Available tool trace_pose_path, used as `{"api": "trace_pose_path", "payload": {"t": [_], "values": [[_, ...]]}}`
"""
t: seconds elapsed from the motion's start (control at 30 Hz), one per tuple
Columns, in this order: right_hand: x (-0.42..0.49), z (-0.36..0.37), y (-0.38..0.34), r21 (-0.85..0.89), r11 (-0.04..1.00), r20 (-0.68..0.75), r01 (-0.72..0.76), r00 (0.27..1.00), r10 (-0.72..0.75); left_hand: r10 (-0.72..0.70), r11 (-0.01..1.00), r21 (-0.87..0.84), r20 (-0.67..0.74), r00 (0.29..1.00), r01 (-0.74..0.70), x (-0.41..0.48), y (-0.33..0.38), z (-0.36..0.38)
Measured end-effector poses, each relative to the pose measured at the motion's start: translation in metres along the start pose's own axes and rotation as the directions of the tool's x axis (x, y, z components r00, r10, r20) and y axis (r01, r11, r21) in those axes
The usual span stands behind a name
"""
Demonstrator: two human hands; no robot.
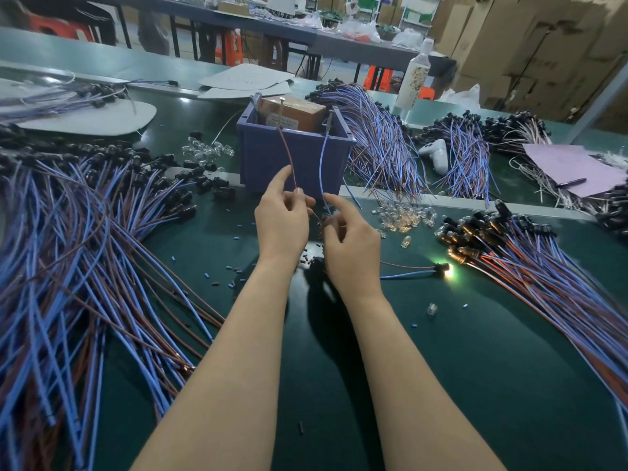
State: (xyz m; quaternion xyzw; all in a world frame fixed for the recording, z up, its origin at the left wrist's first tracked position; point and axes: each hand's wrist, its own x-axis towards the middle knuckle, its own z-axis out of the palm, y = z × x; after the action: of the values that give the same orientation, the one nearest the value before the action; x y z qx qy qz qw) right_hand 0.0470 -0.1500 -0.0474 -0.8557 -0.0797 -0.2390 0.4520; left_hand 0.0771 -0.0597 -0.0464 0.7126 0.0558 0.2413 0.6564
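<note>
Over the green tabletop [441, 368], the left hand [282, 219] pinches a brown wire [287, 154] between thumb and fingers. The right hand [351, 243] curls its fingers on a blue wire [323, 164], index extended. To their right a lamp holder [443, 266] lies lit. Both wires rise to metal contacts on the blue bin [272, 158] beyond.
</note>
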Motion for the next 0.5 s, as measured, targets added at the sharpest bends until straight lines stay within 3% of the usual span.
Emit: {"api": "trace_pose_path", "payload": {"t": [0.13,0.3,0.4,0.5], "values": [[0.001,0.0,0.0,0.002,1.0,0.001,-0.011,1.0,0.011,-0.016,1.0,-0.007,0.017,1.0,0.017,0.001,0.002,-0.001],[0.002,-0.013,-0.012,0.035,0.999,0.074,-0.027,0.997,0.025,-0.111,0.993,-0.01,0.222,0.969,0.116,0.0,0.026,0.0],[0.011,-0.039,-0.019,-0.025,1.0,0.128,0.008,0.992,-0.004,0.08,0.996,0.021,0.269,0.96,-0.089,-0.003,0.062,0.004],[0.024,-0.078,-0.023,-0.201,0.976,0.022,0.087,0.996,-0.084,0.315,0.937,0.008,0.417,0.853,-0.351,-0.016,0.113,0.019]]}}
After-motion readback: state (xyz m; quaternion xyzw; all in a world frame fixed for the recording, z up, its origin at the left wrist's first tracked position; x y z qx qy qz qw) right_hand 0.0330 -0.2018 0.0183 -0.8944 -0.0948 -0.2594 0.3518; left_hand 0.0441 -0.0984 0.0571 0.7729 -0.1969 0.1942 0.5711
